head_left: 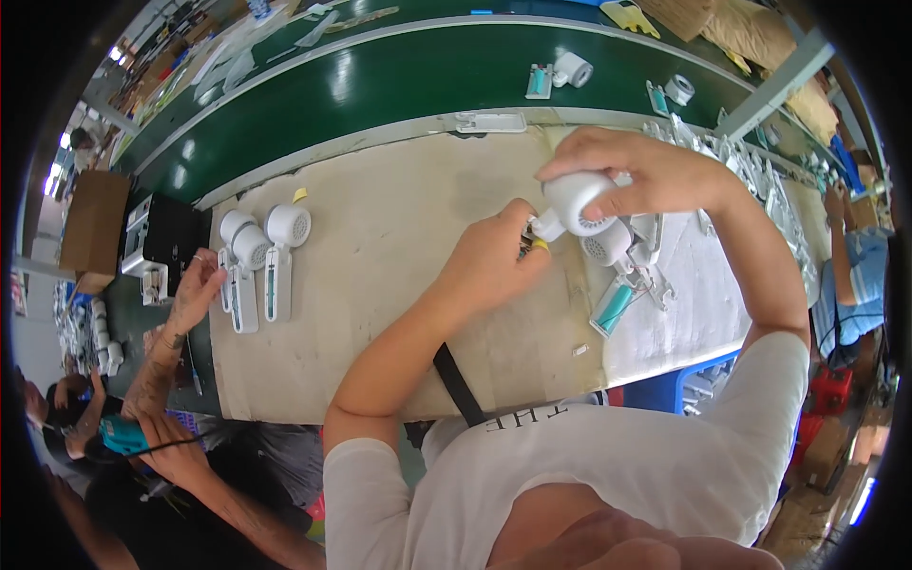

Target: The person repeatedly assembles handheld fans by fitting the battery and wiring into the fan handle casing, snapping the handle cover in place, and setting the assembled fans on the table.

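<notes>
A white handheld fan with a round head [576, 201] is held over the table between my two hands. My right hand [655, 171] is closed around its head, fingers on top and thumb by the grille. Closed at the neck end of the fan, my left hand [494, 255] hides most of that part; a small dark and yellow piece shows at its fingertips, too small to name. Just beyond the fan, to its right, lie another white fan head [608, 244] and an opened handle with a teal cylinder [613, 306].
Several white fans [273, 271] lie at the table's left, beside a co-worker's hand [198, 285]. A green conveyor belt [399, 81] with fan parts [572, 69] runs along the back. White handle shells [760, 176] are heaped at right; a blue bin [655, 391] stands below the edge.
</notes>
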